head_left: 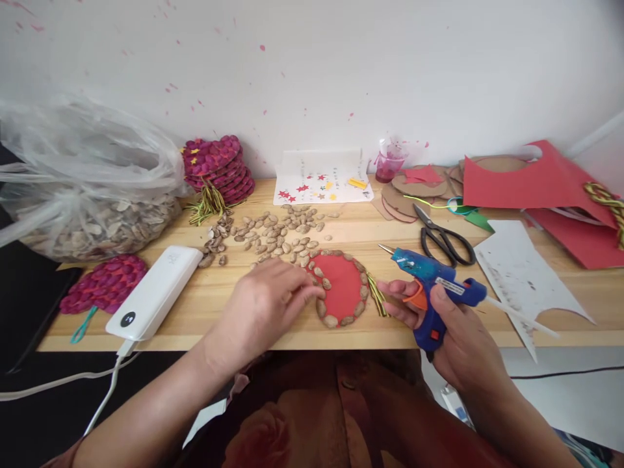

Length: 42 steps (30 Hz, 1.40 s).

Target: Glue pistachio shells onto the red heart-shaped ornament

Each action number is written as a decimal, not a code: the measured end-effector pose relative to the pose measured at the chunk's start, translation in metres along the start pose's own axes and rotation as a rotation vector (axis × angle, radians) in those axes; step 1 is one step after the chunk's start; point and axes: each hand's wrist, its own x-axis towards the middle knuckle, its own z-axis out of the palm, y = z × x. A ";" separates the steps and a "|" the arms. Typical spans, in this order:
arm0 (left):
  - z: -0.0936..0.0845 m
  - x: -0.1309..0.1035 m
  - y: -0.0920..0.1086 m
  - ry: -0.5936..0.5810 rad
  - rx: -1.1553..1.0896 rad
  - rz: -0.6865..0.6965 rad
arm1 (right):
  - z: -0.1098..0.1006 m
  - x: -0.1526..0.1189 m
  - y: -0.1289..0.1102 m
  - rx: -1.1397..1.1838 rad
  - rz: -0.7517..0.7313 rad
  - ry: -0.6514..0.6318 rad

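A blue glue gun (429,279) with an orange trigger and a white glue stick out its back is in my right hand (463,331), its nozzle pointing left. Left of it lies a red disc (344,286) with brown nutshells, like pistachio shells, along its rim and a yellow-green tassel (376,294) at its right edge. My left hand (268,305) is closed in a pinch at the disc's left rim. The fingers hide whatever they hold. Loose nutshells (280,237) are spread on the wooden table behind my left hand.
A plastic bag of shells (97,227), a white power bank (156,292) and a purple shell-covered piece (104,283) are at left. Similar purple pieces (219,169) are stacked behind. Black scissors (443,240), cardboard discs (404,198) and red card (521,182) are at right.
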 end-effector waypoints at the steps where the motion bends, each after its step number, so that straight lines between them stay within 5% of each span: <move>1: -0.005 0.006 -0.006 0.026 0.032 -0.006 | -0.001 0.000 0.000 -0.001 0.003 0.004; 3: -0.011 0.018 -0.017 0.035 0.094 -0.028 | -0.002 0.001 0.001 -0.010 0.013 0.015; 8: 0.000 0.036 -0.033 -0.166 0.092 -0.042 | -0.006 0.003 0.003 -0.015 0.030 0.009; 13: 0.013 0.039 -0.030 -0.229 0.012 -0.041 | -0.007 0.004 0.003 -0.016 0.027 0.000; 22: 0.010 0.057 -0.030 -0.287 0.010 0.025 | -0.010 0.005 0.003 -0.019 0.062 -0.016; 29: 0.019 0.092 -0.036 -0.179 0.273 -0.123 | -0.011 0.005 0.001 -0.026 0.089 -0.016; 42: 0.038 0.113 -0.041 -0.217 0.384 -0.095 | -0.008 0.005 -0.003 -0.003 0.108 -0.031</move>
